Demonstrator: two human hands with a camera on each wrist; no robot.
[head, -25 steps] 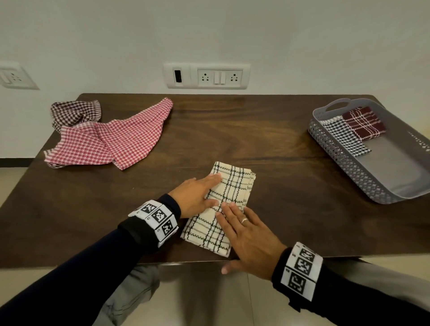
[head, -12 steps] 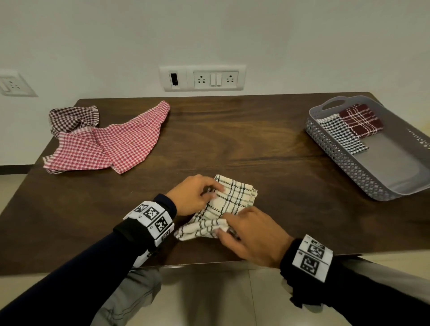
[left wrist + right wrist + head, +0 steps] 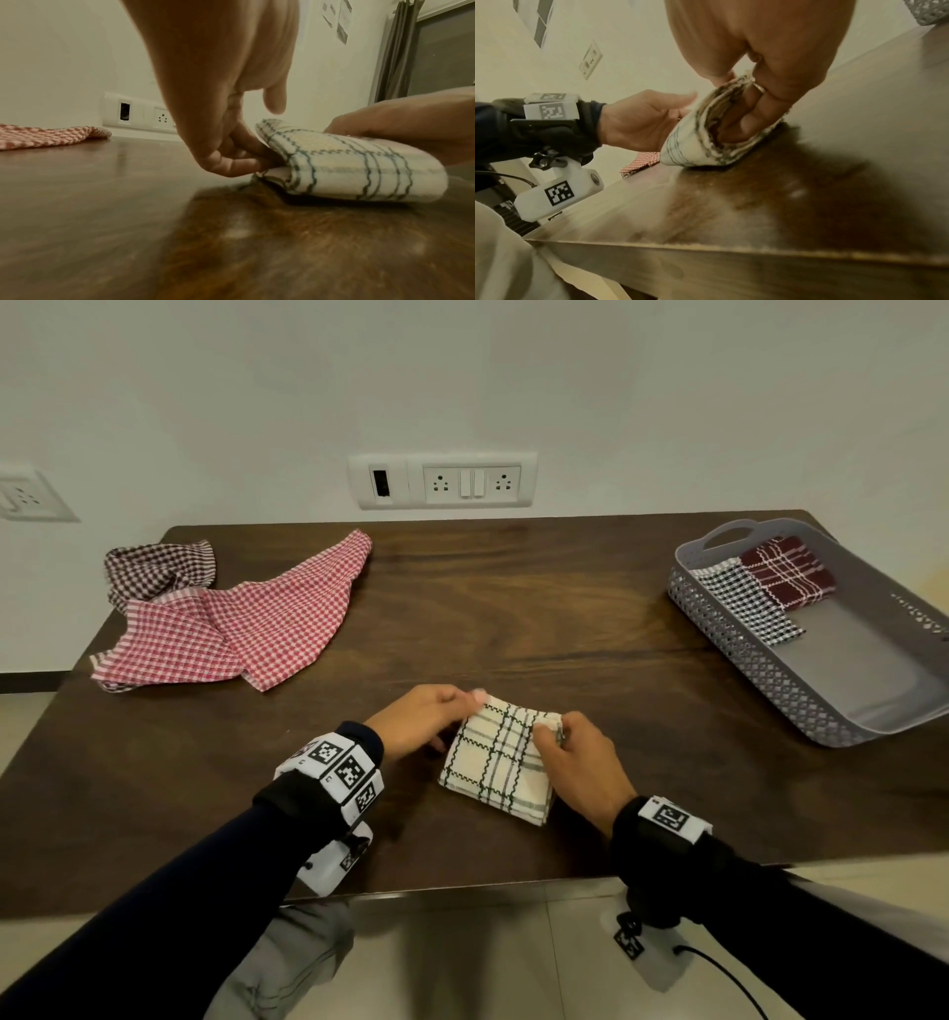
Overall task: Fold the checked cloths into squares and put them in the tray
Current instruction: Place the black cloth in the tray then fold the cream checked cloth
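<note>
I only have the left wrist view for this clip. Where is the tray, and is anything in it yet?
Observer: The grey tray stands at the table's far right; two folded cloths lie at its far end.
Operator: Is the right hand gripping the cream cloth?
Observer: Yes. The right hand has fingers tucked between the layers of the cream cloth.
Operator: Any cloths left unfolded?
Observer: A red checked cloth and a brown checked cloth lie crumpled at the far left.
</note>
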